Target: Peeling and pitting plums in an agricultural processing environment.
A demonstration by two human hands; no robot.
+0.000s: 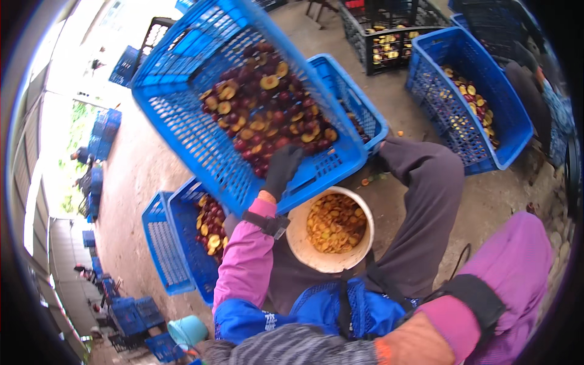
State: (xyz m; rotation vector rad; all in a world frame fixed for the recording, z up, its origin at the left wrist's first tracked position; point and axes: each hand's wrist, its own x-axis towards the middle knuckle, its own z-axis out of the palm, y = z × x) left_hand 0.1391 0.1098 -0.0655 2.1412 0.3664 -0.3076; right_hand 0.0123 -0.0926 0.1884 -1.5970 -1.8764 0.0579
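My left hand (283,171), in a dark glove, reaches into a large blue plastic crate (182,137) that looks tilted in front of me. It touches or hovers just over the near edge of a heap of dark red plums (267,109), many cut open to yellow flesh. The back of the glove faces me and its fingertips are hidden, so its grip is unclear. Below the crate, between my legs, stands a white bucket (294,234) of yellow-orange fruit pieces (336,224). My right arm, in a purple sleeve (511,267), bends out to the right; its hand does not show.
Blue crates with cut plums stand at the left (182,243) and right (420,85); another blue crate (371,115) sits partly behind the big one. A black crate (365,52) is at the back. Lower left are a turquoise bucket (187,331) and stacked crates (135,313).
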